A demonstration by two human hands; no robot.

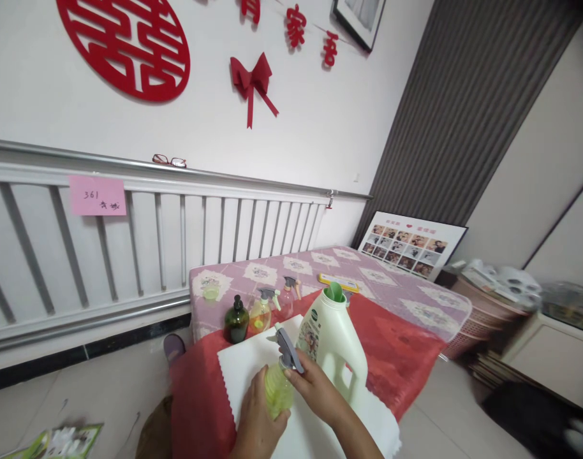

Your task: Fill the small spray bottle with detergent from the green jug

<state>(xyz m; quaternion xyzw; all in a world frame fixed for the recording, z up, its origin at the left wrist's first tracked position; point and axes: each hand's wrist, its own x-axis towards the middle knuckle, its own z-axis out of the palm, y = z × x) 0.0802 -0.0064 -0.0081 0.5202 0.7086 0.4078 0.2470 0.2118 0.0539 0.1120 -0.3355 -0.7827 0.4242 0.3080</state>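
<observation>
Bottle (pixel 274 377), lower centre, already has liquid (pixel 278 400); left fingers (pixel 259 382) grip it, right fingers (pixel 297 380) its sprayer (pixel 287 349), tightness unclear.

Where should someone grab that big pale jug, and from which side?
Probably by the looped handle, coming from the person's right: the jug stands with its handle on that side, and the hole through it leaves room to wrap around.

Surface finish: smooth plastics; red cover (pixel 387 344) with slight sheen.
Spray bottle (pixel 278 392) clear, smooth plastic; its trigger head (pixel 287 349) matt plastic. Jug (pixel 337 325) opaque, smooth plastic. Pump bottle (pixel 236 325) glossy, translucent. Pink note (pixel 97 203) matt paper. Rail (pixel 253 179) smooth metal.
</observation>
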